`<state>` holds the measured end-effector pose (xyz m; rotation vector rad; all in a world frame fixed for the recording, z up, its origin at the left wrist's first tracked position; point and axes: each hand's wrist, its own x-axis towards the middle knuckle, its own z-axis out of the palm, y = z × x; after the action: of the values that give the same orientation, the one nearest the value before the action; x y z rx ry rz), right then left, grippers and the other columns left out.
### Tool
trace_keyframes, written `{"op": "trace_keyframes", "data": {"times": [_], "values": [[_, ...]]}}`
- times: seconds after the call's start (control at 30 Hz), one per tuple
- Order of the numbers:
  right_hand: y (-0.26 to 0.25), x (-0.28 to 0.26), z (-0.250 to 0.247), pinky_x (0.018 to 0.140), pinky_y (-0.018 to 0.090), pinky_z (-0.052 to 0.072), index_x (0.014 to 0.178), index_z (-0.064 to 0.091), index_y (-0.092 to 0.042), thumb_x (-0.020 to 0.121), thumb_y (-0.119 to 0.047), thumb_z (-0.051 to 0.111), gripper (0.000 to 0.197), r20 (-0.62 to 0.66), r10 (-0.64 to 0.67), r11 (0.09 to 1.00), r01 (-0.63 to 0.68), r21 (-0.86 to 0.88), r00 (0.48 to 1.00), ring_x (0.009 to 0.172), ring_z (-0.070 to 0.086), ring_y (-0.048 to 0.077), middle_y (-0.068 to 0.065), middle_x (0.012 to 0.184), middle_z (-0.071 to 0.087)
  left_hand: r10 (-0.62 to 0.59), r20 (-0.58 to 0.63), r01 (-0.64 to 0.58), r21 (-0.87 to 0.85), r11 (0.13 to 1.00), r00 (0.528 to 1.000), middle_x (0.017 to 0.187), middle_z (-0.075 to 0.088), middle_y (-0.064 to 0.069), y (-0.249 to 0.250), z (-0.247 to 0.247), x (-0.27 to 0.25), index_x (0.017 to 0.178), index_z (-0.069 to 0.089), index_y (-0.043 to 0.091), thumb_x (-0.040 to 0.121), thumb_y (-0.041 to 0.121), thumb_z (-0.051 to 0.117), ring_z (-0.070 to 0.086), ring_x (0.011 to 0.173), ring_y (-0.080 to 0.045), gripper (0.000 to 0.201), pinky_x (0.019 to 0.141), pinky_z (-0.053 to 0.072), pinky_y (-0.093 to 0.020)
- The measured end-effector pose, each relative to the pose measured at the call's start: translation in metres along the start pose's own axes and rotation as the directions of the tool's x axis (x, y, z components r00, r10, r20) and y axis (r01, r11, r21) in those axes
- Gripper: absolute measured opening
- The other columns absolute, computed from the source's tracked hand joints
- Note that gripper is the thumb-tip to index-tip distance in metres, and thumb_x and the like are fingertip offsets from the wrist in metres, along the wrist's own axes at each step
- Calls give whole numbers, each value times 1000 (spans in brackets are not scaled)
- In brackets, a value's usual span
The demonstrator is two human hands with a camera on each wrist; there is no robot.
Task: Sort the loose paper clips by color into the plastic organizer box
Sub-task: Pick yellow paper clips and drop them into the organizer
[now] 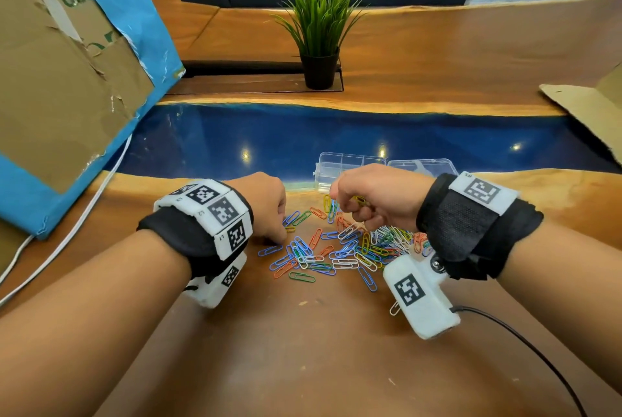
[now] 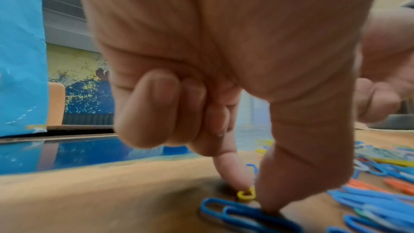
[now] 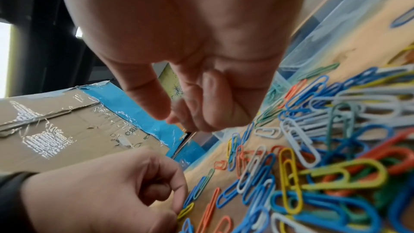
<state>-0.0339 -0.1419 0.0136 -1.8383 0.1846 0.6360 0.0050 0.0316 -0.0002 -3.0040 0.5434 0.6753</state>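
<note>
Clear plastic of the organizer box [image 1: 350,166] is half hidden behind the right hand [image 1: 377,194] in the head view, so its compartments' contents cannot be read. The paper clips [image 1: 340,248] lie scattered on the wooden worktop [image 1: 303,349], between the hands and just in front of the box. The left hand [image 1: 266,204] hides its own fingertips from above — only the left wrist view shows forefinger and thumb pinching a yellow clip [image 2: 246,194] on the wood. The right hand hangs over the pile with fingers curled, a yellow clip showing between them in the head view — in the right wrist view the grip is too blurred to confirm.
</note>
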Motion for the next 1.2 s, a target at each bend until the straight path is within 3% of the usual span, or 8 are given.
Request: {"op": "trace_keyframes", "data": {"times": [0.1,0.37,0.53,0.63,0.73,0.87,1.07,1.2], "values": [[-1,0,-6,42,19,23,85,59,-9,87,-4,39,20,-96,9,1000,-10,-10,995,50,28,12,2,66,40,-16,9,15,13,1000,1000,69,61,4,-2,2,1,75,67,18,69,30,72,57,68,-15,15,59,47,-24],[-11,9,-20,50,20,43,85,57,-5,95,3,35,25,-268,50,998,-36,54,962,55,44,15,10,72,51,19,0,-19,-32,999,1000,62,54,7,-9,1,1,64,55,20,73,31,68,49,62,-11,19,52,38,-22],[-21,20,-24,65,24,51,125,52,8,90,1,51,36,-335,50,995,-18,98,941,77,57,19,16,102,55,79,-70,-92,-203,975,994,64,51,6,-4,-11,3,64,49,20,80,33,61,45,60,-11,24,57,37,-25],[-23,24,-23,66,25,51,132,47,5,88,-3,52,45,-333,43,997,-20,71,942,94,54,24,19,114,53,76,-166,-121,-280,952,983,66,50,6,8,-20,9,70,52,19,80,33,61,45,59,-10,19,55,36,-25],[-23,22,-24,68,27,49,133,45,6,90,1,46,44,-322,22,997,4,81,947,88,51,24,17,106,48,71,-232,-132,-257,957,970,70,53,7,25,-28,19,71,52,21,79,34,61,49,65,-11,18,56,37,-25],[-18,17,-30,87,40,50,132,45,5,90,1,44,42,-323,-23,998,41,49,946,95,48,27,16,107,46,110,-278,-164,-178,970,954,69,52,6,50,-35,34,68,50,20,78,31,61,51,71,-16,18,54,36,-24],[-6,9,-40,88,41,51,125,52,3,90,3,42,37,-343,-49,996,71,53,938,91,52,27,10,90,53,212,-260,-198,76,977,942,73,53,-2,79,-34,50,83,56,12,80,25,61,52,70,-21,14,52,37,-26],[-1,5,-46,77,36,51,124,53,4,90,4,42,36,-353,-61,994,90,67,934,77,54,22,5,78,52,254,-209,-241,87,967,944,91,60,-2,87,-34,56,97,64,12,81,19,63,57,81,-21,17,67,45,-30]]}}
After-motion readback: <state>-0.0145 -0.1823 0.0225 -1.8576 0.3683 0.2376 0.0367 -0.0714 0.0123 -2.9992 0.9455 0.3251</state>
